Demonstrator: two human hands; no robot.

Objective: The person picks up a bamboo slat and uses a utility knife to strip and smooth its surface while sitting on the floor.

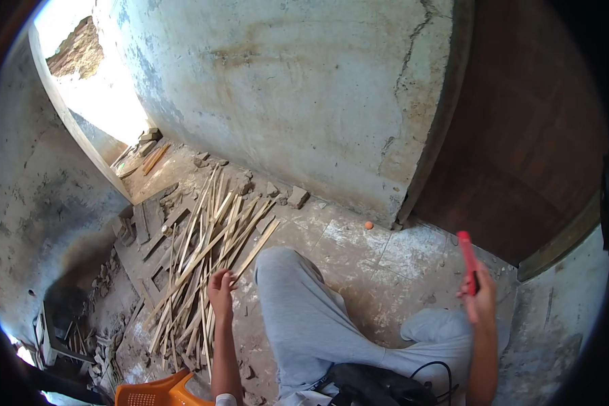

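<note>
My left hand [222, 289] hovers over the right side of a loose heap of thin wooden strips [213, 237], its fingers curled in. One pale strip [258, 249] runs up and right from beside its fingertips; whether they grip it I cannot tell. On the right, my right hand [479, 294] is closed around a slim red-and-black tool [467, 254], held with its red end up. Its exact kind does not show. Between my hands are my bent legs in grey trousers [304, 318].
An orange plastic chair [159, 391] stands at the lower left. Broken bricks [298, 197] lie along the cracked wall [284, 88], and a small orange ball-like thing [369, 225] rests near its corner. A dark brown door [521, 135] is at right. Rubble covers the left floor.
</note>
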